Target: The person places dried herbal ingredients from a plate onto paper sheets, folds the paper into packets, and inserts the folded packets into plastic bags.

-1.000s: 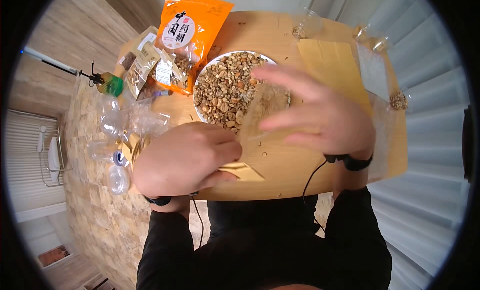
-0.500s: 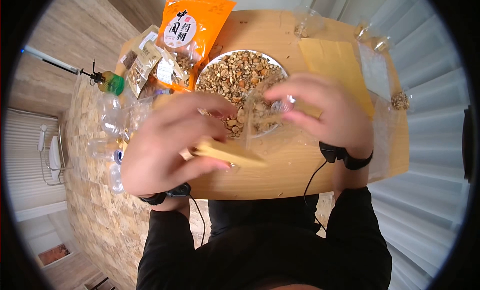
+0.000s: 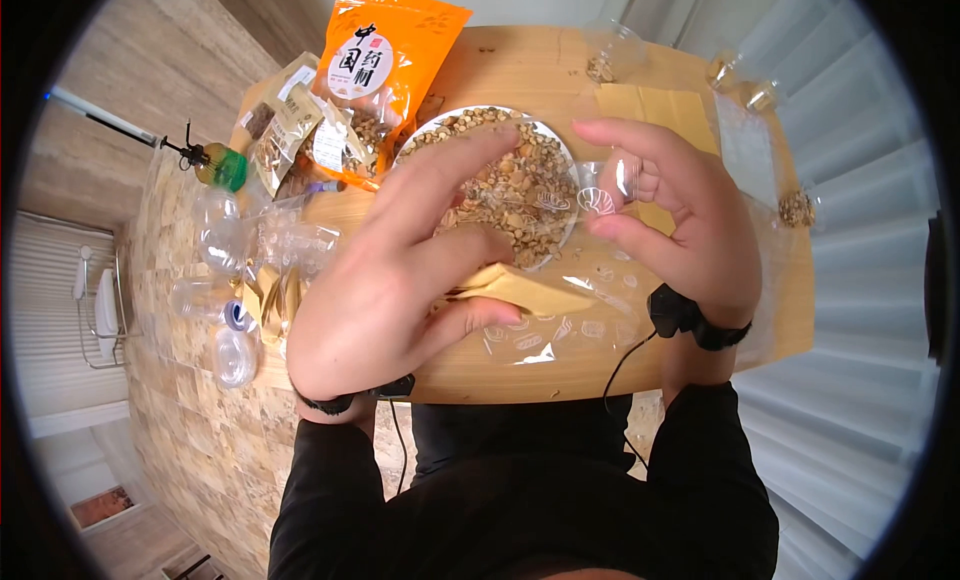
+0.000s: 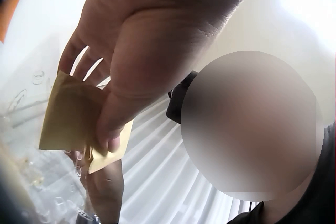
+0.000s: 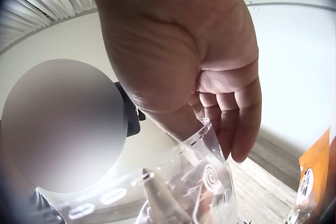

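My left hand [image 3: 390,270] pinches a folded tan paper packet [image 3: 535,292] between thumb and fingers; the left wrist view shows its flat face [image 4: 73,113]. A clear plastic bag [image 3: 535,345] with white printed shapes spreads between my hands, overlapping the packet and the plate. My right hand [image 3: 690,220] holds the bag's upper corner, the thumb against it and the index finger stretched away. In the right wrist view the bag [image 5: 210,176] hangs below the fingers. Under both hands stands a white plate [image 3: 576,185] heaped with dried brown herb pieces [image 3: 545,160].
An orange bag [image 3: 420,40] and smaller herb packets [image 3: 285,130] stand back left. Clear cups [image 3: 235,358], plastic wrappings and tan packets [image 3: 270,300] lie at the left edge. Tan paper [image 3: 660,105] lies on the right, with small filled pouches [image 3: 797,205] farther out.
The left hand has moved right with the tan packet. The clear bag, earlier hanging over the plate, now spreads toward the table's front. The right hand's spread fingers have come together on its corner.
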`<state>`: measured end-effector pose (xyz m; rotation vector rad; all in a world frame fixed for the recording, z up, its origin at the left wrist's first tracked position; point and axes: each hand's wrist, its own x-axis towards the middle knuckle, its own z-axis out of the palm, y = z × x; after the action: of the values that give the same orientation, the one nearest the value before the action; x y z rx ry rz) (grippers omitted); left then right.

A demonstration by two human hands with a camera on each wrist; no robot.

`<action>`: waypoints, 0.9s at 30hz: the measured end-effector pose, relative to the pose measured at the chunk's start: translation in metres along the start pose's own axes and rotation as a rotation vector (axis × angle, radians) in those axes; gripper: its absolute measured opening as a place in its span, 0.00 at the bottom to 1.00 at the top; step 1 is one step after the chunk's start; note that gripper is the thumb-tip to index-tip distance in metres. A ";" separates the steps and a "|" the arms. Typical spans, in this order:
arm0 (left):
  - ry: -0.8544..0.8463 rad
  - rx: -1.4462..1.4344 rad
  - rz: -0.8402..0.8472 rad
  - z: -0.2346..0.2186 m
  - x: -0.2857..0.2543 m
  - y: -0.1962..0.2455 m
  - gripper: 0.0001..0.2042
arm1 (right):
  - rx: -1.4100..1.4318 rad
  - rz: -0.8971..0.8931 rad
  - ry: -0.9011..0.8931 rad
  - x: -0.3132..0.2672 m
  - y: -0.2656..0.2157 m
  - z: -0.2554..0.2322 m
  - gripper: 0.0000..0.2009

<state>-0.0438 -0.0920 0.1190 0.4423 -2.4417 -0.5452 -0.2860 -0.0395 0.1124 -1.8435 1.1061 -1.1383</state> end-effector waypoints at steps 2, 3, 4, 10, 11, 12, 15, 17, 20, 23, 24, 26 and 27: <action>-0.015 0.001 -0.037 0.001 0.000 0.002 0.20 | -0.002 -0.006 -0.006 -0.001 -0.001 0.000 0.26; -0.031 0.000 -0.073 0.001 -0.001 0.003 0.20 | -0.004 -0.011 -0.012 -0.001 -0.001 0.000 0.26; -0.030 -0.001 -0.076 0.001 -0.001 0.002 0.20 | -0.003 -0.010 -0.015 -0.001 0.000 0.001 0.26; -0.107 -0.093 -0.118 0.002 -0.003 -0.004 0.21 | -0.232 -0.167 -0.121 0.002 -0.003 -0.003 0.23; -0.076 -0.107 -0.106 0.003 -0.004 -0.006 0.20 | -0.247 -0.177 -0.125 0.002 -0.003 -0.001 0.23; -0.045 -0.121 -0.094 0.003 -0.004 -0.007 0.20 | -0.262 -0.188 -0.129 0.002 -0.003 0.001 0.22; -0.030 -0.112 -0.044 0.005 0.000 -0.005 0.19 | -0.264 -0.221 -0.146 0.003 -0.003 0.002 0.20; -0.068 -0.120 -0.009 0.005 0.001 -0.009 0.17 | -0.223 -0.248 -0.176 0.002 -0.001 0.001 0.20; -0.128 -0.147 0.027 0.004 0.000 -0.011 0.17 | -0.208 -0.328 -0.220 0.002 0.003 -0.003 0.19; -0.155 -0.159 0.011 0.001 0.000 -0.010 0.18 | -0.259 -0.368 -0.258 0.004 0.002 -0.006 0.19; -0.158 -0.148 -0.005 -0.001 0.001 -0.011 0.18 | -0.284 -0.360 -0.283 0.004 0.002 -0.007 0.19; -0.157 -0.139 0.020 0.001 -0.001 -0.010 0.18 | -0.296 -0.281 -0.249 0.004 -0.001 -0.002 0.21; -0.154 -0.129 0.041 0.002 -0.002 -0.009 0.18 | -0.304 -0.202 -0.217 0.004 -0.003 0.001 0.22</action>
<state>-0.0420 -0.0988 0.1126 0.3060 -2.5362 -0.7393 -0.2834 -0.0418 0.1157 -2.2987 1.0276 -0.8867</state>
